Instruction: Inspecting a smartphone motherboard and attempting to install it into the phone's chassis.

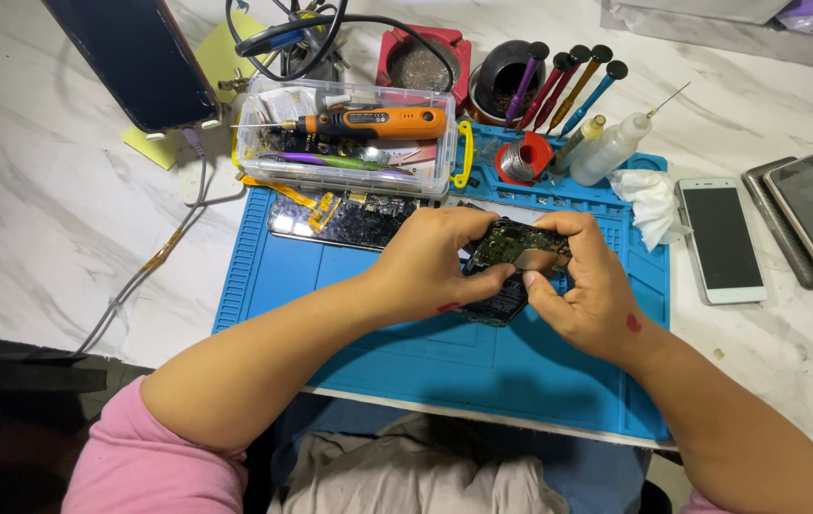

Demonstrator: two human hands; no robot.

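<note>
Blue work mat [406, 362], near edge bare. Above its middle: left hand [430, 262] and right hand [583, 286], fingers clamped on a dark green circuit board [519, 246] (small metal parts, tilted). Beyond: clear plastic box [349, 138] holding an orange rotary tool [378, 122].

dark phone screens [723, 235] right; black tablet screen [135, 57] upper left.

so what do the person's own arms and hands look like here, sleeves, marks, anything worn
Both forearms are bare, with pink short sleeves at the upper arms. The left hand has a small red mark near the wrist; the right hand has a red spot on its back. No gloves, rings or watch show.
</note>
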